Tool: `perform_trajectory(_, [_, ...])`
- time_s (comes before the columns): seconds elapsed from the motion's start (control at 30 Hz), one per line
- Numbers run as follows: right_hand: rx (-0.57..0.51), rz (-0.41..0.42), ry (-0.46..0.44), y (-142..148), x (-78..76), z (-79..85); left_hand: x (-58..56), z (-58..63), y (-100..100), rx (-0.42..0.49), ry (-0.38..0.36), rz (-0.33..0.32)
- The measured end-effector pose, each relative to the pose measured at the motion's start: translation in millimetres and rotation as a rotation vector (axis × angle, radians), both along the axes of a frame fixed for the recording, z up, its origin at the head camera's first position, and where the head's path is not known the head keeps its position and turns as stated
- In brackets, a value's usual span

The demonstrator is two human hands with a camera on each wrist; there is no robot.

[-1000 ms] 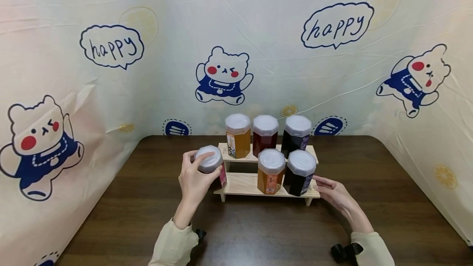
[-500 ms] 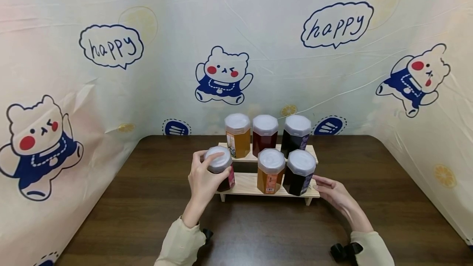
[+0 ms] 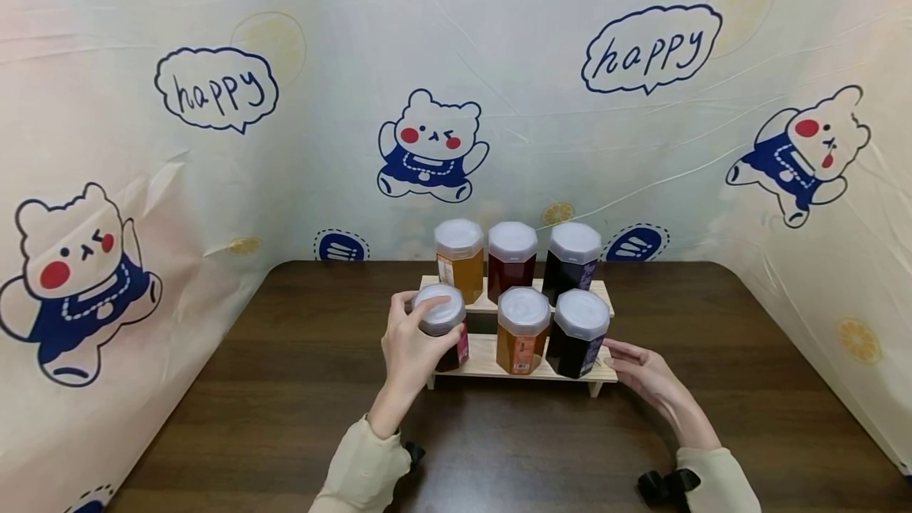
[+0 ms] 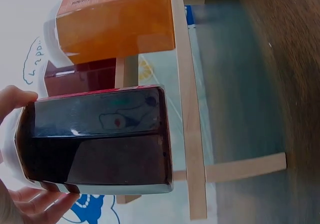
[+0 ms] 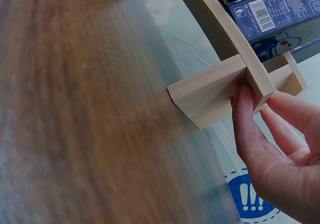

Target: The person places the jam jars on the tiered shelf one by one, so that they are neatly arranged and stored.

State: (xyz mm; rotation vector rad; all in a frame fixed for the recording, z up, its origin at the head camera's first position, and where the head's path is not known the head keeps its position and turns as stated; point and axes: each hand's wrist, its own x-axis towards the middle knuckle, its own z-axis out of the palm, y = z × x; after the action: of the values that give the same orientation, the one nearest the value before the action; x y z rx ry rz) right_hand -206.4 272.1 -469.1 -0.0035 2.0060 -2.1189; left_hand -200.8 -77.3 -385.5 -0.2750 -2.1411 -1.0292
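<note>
My left hand (image 3: 415, 344) grips a dark octagonal jar (image 4: 100, 144) by its pale lid, fingers and thumb on either side. The jar has a pink label and hangs over the left end of the lower board of a two-step wooden rack (image 3: 480, 348); the left wrist view shows a narrow gap under its base. My right hand (image 3: 644, 378) pinches the right end of that lower board, as the right wrist view shows up close. Right of the held jar stand an orange-brown jar (image 3: 522, 351) and a dark jar with a purple label (image 3: 570, 351).
On the upper step stand an amber jar (image 3: 466, 279), a dark red jar (image 3: 509, 274) and another dark jar (image 3: 563, 275). The rack stands on a brown wooden table (image 3: 527, 450). Behind it hangs a printed cloth (image 3: 541, 141) with cartoon bears.
My left hand has carried the dark jar with the pink label rightward, from beside the rack's left end to over the lower board. The right hand stays put.
</note>
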Motion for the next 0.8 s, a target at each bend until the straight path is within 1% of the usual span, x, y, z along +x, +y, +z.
perform_trajectory(0.2, [-0.019,-0.002,0.006,-0.9,-0.4,-0.8,-1.0,-1.8,6.2,-0.004,0.002,-0.012])
perform_trajectory(0.47, [-0.016,0.011,0.011,-0.4,0.4,-0.2,-1.3,-3.9,13.4,-0.012,0.005,-0.034])
perform_trajectory(0.6, [-0.036,0.014,0.018,-0.4,0.4,-0.2,-2.3,-5.7,16.1,-0.017,0.004,-0.038])
perform_trajectory(0.7, [-0.042,0.014,0.018,-0.5,0.4,0.0,-2.6,-5.9,18.0,-0.019,-0.007,-0.044])
perform_trajectory(0.8, [-0.027,0.01,0.006,-0.8,0.4,0.4,-2.4,-5.4,19.4,-0.019,-0.032,-0.047])
